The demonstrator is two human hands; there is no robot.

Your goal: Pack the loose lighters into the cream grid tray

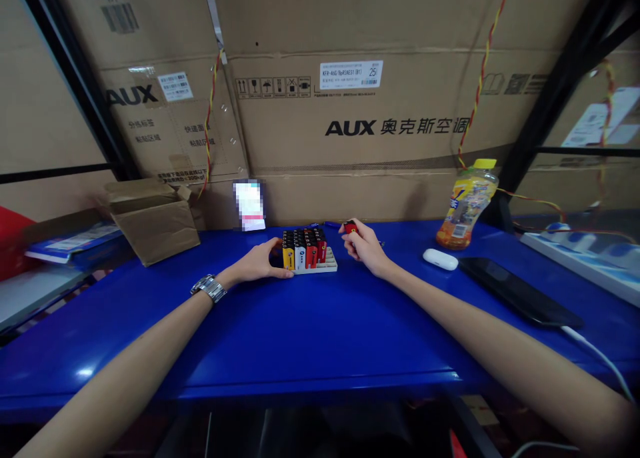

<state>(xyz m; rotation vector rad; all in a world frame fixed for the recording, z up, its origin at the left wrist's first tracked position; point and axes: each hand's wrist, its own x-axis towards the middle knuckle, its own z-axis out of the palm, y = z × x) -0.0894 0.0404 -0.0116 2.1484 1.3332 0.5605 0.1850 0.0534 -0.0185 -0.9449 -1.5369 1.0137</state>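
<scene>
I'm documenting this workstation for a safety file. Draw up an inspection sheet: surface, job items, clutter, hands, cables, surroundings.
Surface: glossy blue table
Job items: upright lighters in a pale tray, free slots at right
Clutter: bottle, white case, black device, lit screen, small box
Hands: left hand holds the tray's left end; right hand holds a red lighter off the tray
Cables: white cable at the black device; twisted red-yellow wires hanging
Surroundings: large cartons behind; power strip at right
</scene>
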